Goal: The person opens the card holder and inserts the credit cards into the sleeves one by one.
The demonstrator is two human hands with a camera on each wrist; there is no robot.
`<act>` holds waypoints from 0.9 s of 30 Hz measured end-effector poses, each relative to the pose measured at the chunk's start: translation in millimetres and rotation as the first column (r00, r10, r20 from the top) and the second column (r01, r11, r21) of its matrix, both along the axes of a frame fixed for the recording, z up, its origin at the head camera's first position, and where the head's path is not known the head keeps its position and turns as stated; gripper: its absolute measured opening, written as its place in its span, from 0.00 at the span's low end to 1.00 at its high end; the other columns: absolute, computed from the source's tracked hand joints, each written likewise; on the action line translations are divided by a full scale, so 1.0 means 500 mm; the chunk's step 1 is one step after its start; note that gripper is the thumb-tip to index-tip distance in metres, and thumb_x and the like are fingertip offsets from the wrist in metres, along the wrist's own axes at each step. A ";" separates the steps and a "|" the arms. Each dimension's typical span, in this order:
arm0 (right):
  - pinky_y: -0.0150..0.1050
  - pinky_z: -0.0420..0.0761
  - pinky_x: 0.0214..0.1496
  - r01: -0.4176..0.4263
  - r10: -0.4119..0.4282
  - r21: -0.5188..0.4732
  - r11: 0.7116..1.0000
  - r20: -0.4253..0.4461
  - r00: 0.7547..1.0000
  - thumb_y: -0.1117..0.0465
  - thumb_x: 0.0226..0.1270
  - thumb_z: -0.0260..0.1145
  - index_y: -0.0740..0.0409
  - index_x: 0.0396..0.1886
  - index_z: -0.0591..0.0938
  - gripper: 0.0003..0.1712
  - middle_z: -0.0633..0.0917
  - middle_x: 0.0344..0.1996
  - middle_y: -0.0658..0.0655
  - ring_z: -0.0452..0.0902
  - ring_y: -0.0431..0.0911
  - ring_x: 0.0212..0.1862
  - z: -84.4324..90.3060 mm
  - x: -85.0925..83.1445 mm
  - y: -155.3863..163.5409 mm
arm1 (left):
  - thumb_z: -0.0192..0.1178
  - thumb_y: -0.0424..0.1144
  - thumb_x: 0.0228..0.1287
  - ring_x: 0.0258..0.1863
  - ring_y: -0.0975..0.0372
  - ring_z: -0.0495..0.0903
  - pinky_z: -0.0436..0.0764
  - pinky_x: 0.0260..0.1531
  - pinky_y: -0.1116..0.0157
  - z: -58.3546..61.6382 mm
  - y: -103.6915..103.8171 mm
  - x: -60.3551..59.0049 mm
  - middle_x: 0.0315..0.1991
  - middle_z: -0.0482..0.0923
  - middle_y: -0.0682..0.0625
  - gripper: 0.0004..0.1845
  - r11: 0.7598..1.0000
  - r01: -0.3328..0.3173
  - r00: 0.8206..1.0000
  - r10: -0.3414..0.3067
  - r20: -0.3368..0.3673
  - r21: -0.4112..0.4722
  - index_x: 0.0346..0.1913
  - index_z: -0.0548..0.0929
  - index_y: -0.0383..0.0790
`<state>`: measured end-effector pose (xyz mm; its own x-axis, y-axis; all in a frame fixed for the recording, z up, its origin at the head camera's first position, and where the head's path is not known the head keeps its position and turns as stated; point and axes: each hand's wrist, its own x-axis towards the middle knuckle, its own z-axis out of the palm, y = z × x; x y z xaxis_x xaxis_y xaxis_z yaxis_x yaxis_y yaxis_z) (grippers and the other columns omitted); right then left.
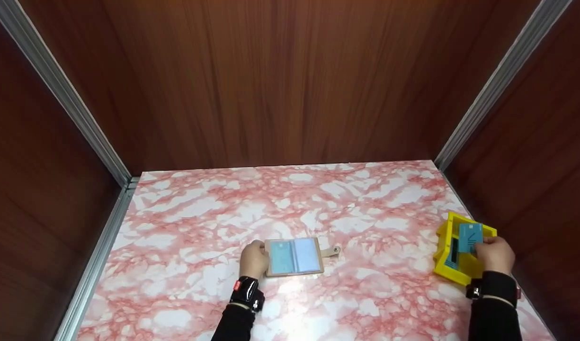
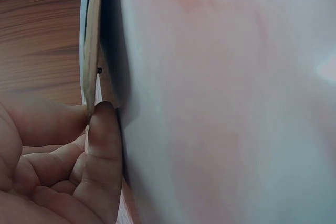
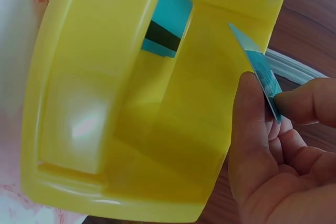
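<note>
- The wooden walls [image 1: 290,80] are the largest thing in view: dark red-brown panels close in the back and both sides, with pale metal corner strips [image 1: 58,90] running down to the surface.
- The marble-patterned tabletop [image 1: 214,222], pink veins on white, fills the floor of this enclosure and has a metal rail along its left edge.
- The yellow plastic bin [image 1: 445,255] stands at the far right edge of the tabletop. The right wrist view shows its curved wall and a teal card with a dark stripe [image 3: 169,24] lying inside it.
- The card wallet [image 1: 294,256] lies open and flat near the middle of the tabletop, well apart from the bin; two clear sleeves show bluish cards, and its strap tab [image 1: 331,251] sticks out to the right.
- The right hand [image 1: 495,255] is raised just over the bin's near side, black sleeve and wristband behind it. Thumb and forefinger pinch a teal card [image 3: 260,74], held upright above the bin's opening.
- The left hand [image 1: 253,259] rests on the tabletop at the wallet's left edge, with a black wrist device behind it. The left wrist view shows the thumb [image 2: 102,135] and curled fingers pinching the wallet's tan cover at that edge.
</note>
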<state>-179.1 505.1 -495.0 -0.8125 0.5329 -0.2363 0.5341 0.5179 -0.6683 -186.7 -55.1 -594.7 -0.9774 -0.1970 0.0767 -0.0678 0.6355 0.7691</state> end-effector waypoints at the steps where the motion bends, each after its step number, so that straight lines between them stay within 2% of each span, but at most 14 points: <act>1: 0.58 0.72 0.57 0.004 -0.004 -0.006 1.000 0.002 1.000 0.63 0.67 0.56 0.79 0.58 0.66 0.27 0.71 0.53 0.78 0.69 0.66 0.52 0.001 0.001 0.001 | 0.61 0.25 0.57 0.40 0.45 0.82 0.78 0.46 0.50 0.000 0.000 0.000 0.35 0.83 0.39 0.11 1.000 0.000 1.000 0.000 0.006 0.002 0.43 0.83 0.28; 8: 0.59 0.70 0.58 0.039 -0.040 -0.017 0.999 -0.028 0.999 0.63 0.66 0.55 0.79 0.59 0.66 0.26 0.70 0.55 0.78 0.67 0.66 0.52 0.011 0.005 0.003 | 0.61 0.25 0.56 0.40 0.45 0.82 0.78 0.46 0.50 -0.004 0.000 -0.002 0.35 0.83 0.39 0.11 1.000 0.000 1.000 0.000 -0.008 0.006 0.43 0.83 0.27; 13: 0.59 0.69 0.60 0.059 -0.058 0.005 0.998 -0.095 0.994 0.64 0.66 0.55 0.79 0.63 0.65 0.30 0.69 0.57 0.77 0.65 0.67 0.54 0.021 0.004 -0.003 | 0.61 0.25 0.56 0.39 0.44 0.82 0.79 0.45 0.50 -0.004 0.000 0.000 0.34 0.83 0.39 0.10 1.000 -0.001 1.000 0.001 -0.019 0.005 0.42 0.83 0.27; 18: 0.54 0.71 0.54 0.088 -0.079 0.045 0.995 -0.179 0.981 0.64 0.66 0.54 0.77 0.65 0.66 0.30 0.72 0.55 0.75 0.68 0.64 0.53 0.031 -0.005 -0.022 | 0.61 0.24 0.55 0.39 0.43 0.82 0.78 0.45 0.48 -0.004 0.000 0.002 0.34 0.83 0.38 0.11 1.000 -0.002 0.999 0.003 -0.033 0.011 0.42 0.83 0.26; 22: 0.52 0.72 0.51 0.080 -0.065 0.066 0.995 -0.207 0.976 0.64 0.66 0.54 0.76 0.64 0.67 0.29 0.74 0.53 0.74 0.69 0.63 0.52 0.037 -0.013 -0.042 | 0.60 0.24 0.54 0.38 0.44 0.82 0.79 0.43 0.49 -0.003 0.000 0.004 0.33 0.83 0.39 0.10 1.000 0.002 0.999 -0.002 -0.048 -0.001 0.41 0.83 0.26; 27: 0.52 0.71 0.52 0.051 -0.034 0.077 0.996 -0.219 0.975 0.63 0.67 0.54 0.75 0.63 0.68 0.28 0.74 0.52 0.72 0.69 0.62 0.52 0.042 -0.026 -0.067 | 0.61 0.24 0.56 0.40 0.44 0.82 0.78 0.45 0.49 -0.004 -0.002 0.001 0.34 0.83 0.38 0.11 1.000 0.008 1.000 -0.008 -0.030 0.000 0.43 0.83 0.26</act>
